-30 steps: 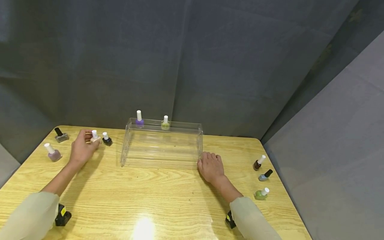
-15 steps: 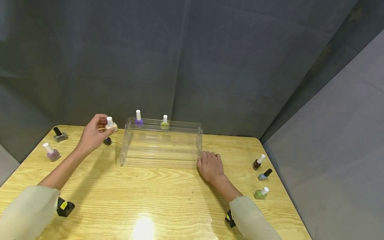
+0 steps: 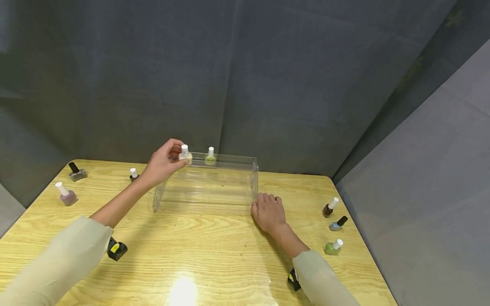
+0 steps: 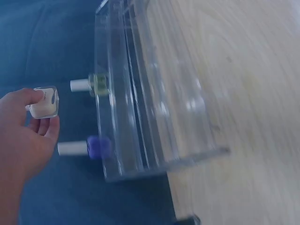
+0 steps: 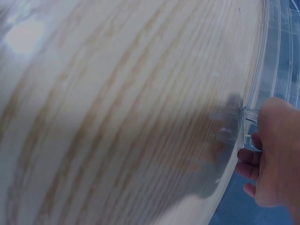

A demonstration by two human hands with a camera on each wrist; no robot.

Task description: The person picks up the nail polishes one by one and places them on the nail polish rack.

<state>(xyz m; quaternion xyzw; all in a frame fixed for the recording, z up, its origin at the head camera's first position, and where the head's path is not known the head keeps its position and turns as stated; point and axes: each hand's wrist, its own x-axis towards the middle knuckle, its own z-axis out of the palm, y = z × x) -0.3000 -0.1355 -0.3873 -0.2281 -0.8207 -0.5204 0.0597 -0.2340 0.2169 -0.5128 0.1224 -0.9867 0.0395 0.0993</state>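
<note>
My left hand point(image 3: 162, 165) pinches a cream nail polish bottle point(image 4: 44, 107) with a white cap, just over the top tier of a clear stepped rack point(image 3: 238, 162). On that tier stand a yellow-green nail polish bottle point(image 3: 210, 159) and a purple one point(image 4: 98, 147); in the head view the purple one is hidden behind the hand. The cream bottle is level with the space between them in the left wrist view. My right hand point(image 3: 269, 213) grips the rack's front right corner, fingers curled at its end panel point(image 5: 248, 126) in the right wrist view.
Left on the wooden table point(image 3: 199, 255) are a black nail polish bottle point(image 3: 133, 177), a grey one point(image 3: 78, 174) and a mauve one point(image 3: 69, 197). Along the right edge lie dark brown point(image 3: 327, 210), light blue point(image 3: 335, 226) and green bottles point(image 3: 332, 248). A dark curtain point(image 3: 298, 106) hangs behind.
The left hand has lifted the cream bottle from the table's left side and carried it right to the rack's top tier. My right hand has stayed at the rack's corner.
</note>
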